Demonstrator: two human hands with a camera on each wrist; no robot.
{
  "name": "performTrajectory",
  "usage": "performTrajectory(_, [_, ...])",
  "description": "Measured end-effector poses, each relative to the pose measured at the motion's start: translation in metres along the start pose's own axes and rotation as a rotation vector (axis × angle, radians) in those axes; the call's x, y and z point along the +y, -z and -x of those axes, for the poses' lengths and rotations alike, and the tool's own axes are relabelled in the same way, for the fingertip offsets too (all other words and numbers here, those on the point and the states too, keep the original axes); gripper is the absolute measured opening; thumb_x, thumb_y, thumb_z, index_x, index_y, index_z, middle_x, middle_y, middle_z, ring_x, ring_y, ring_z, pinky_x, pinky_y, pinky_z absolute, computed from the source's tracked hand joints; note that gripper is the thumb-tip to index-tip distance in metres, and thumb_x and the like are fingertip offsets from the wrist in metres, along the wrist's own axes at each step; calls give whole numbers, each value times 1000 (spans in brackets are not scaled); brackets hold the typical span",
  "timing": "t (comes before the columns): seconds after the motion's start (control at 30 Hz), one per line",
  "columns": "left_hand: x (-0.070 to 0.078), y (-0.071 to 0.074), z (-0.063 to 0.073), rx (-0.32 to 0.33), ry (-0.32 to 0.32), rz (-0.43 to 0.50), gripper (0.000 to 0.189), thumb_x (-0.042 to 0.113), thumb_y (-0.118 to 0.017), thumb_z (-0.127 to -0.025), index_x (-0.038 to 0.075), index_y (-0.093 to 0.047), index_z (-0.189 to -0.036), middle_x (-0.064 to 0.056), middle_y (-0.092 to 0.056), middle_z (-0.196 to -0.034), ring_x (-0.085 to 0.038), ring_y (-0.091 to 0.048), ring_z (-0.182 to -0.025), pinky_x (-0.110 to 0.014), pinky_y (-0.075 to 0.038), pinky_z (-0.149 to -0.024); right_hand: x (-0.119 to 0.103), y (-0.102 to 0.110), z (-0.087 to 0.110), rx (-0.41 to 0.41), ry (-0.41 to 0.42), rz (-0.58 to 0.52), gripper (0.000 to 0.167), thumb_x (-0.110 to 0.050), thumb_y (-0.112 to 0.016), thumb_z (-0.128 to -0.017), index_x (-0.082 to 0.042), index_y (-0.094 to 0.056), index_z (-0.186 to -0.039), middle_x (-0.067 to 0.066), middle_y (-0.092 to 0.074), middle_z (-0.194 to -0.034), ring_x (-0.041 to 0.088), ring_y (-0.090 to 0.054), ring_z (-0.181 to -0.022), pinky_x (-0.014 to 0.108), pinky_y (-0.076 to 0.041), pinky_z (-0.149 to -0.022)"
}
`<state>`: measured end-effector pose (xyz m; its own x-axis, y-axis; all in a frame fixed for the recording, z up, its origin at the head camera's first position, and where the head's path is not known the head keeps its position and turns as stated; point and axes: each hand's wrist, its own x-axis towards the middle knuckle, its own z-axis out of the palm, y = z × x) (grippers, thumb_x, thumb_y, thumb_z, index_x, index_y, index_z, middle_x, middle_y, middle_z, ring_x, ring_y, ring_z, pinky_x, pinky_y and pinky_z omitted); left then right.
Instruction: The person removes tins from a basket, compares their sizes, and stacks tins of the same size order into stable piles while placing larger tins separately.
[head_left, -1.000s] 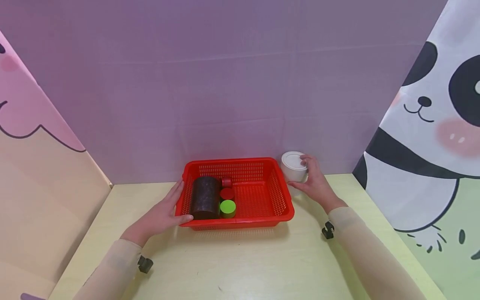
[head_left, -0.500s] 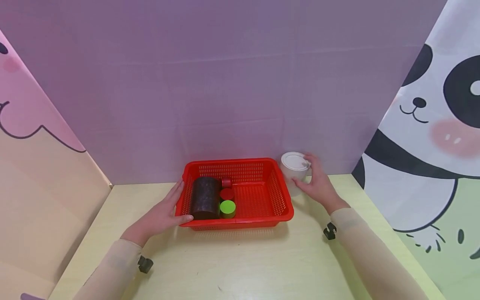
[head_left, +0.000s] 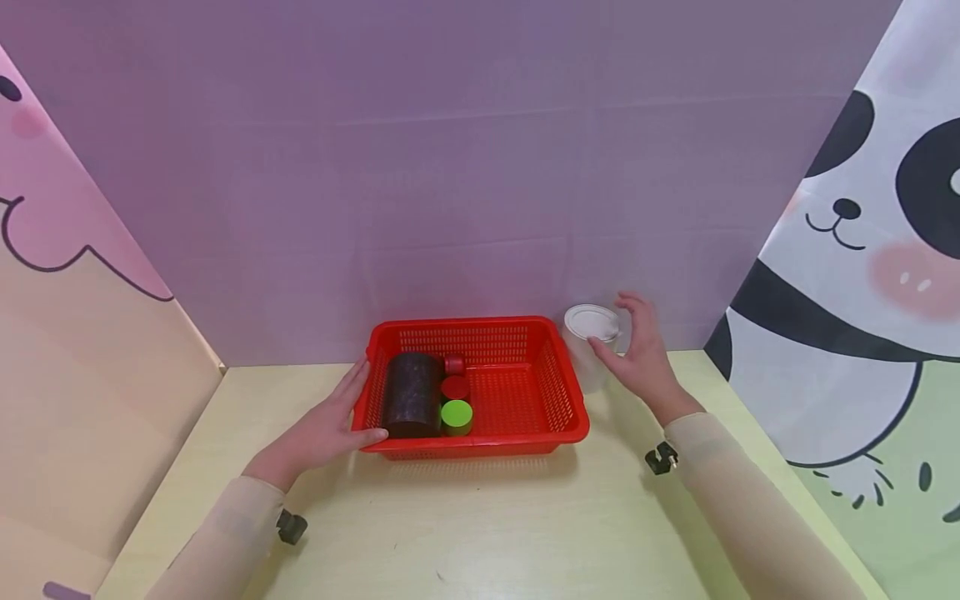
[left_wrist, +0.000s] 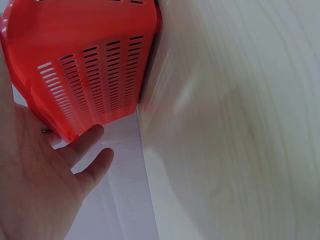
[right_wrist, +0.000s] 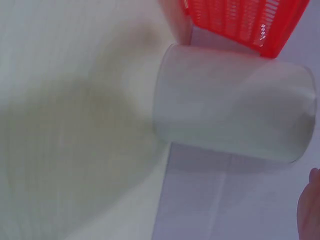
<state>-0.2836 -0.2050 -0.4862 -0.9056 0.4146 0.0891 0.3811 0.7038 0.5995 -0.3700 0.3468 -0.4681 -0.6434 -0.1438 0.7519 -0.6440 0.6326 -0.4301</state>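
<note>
My left hand rests on the left side of a red plastic basket, its thumb on the front rim. In the left wrist view, its fingers are extended by the basket's slotted wall. My right hand is beside a white lidded canister, fingers spread and holding nothing. The canister stands upright on the table, just right of the basket. The right wrist view shows its smooth side, with a gap between it and a fingertip. Inside the basket lies a large dark cylinder.
Beside the dark cylinder are a green-topped round piece, a dark red round piece and a small red object. The basket and canister stand near the back of the pale wooden table, before a purple backdrop. Printed panels flank both sides.
My right hand has let go of the canister and moved slightly right and away, its fingers spreading. The canister stays beside the basket. The left hand and basket have not visibly moved.
</note>
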Motion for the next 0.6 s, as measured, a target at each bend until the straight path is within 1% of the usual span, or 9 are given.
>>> performTrajectory(0.13, [0,0,0,1,3,3,123,58,-82,-93,19,-4,-180,-4,-4,-187,-41,-23,-166,-64,-55,-110,-14,-2,-7,-3,30,-23,71,-15,-90,-86,9,-52,-141,24,-46,-159,41,-42,-151,49,-36,-129])
performTrajectory(0.2, [1,0,0,0,7,3,124,58,-83,-92,21,-4,-180,-3,-4,-187,-41,-24,-166,-64,-56,-109,-24,-3,-11,-18,28,-51,69,-12,-90,-86,8,-52,-139,23,-46,-158,40,-42,-150,54,-40,-125])
performTrajectory(0.27, [1,0,0,0,12,4,124,58,-83,-92,21,-4,-180,-3,-4,-187,-41,-25,-166,-64,-57,-108,-35,-6,-14,-50,17,-78,67,-10,-90,-86,5,-53,-139,21,-46,-159,37,-43,-149,61,-43,-121])
performTrajectory(0.37, [0,0,0,0,12,3,125,58,-84,-91,22,-3,-180,-3,-4,-187,-42,-26,-165,-64,-58,-106,-51,-12,-20,-117,13,-106,65,-9,-90,-87,1,-53,-141,19,-46,-158,36,-46,-146,69,-45,-116])
performTrajectory(0.47, [0,0,0,-4,18,8,126,59,-84,-91,23,-3,-180,-2,-4,-187,-41,-26,-165,-64,-58,-107,-66,-17,-25,-204,16,-112,66,-10,-89,-90,-1,-53,-144,18,-46,-157,39,-50,-143,70,-45,-117])
performTrajectory(0.6, [-1,0,0,-6,16,6,126,59,-84,-91,23,-2,-180,-1,-4,-187,-40,-26,-165,-64,-57,-107,-82,-24,-32,-328,8,-110,67,-13,-88,-93,-3,-51,-148,15,-48,-154,42,-51,-141,67,-49,-115])
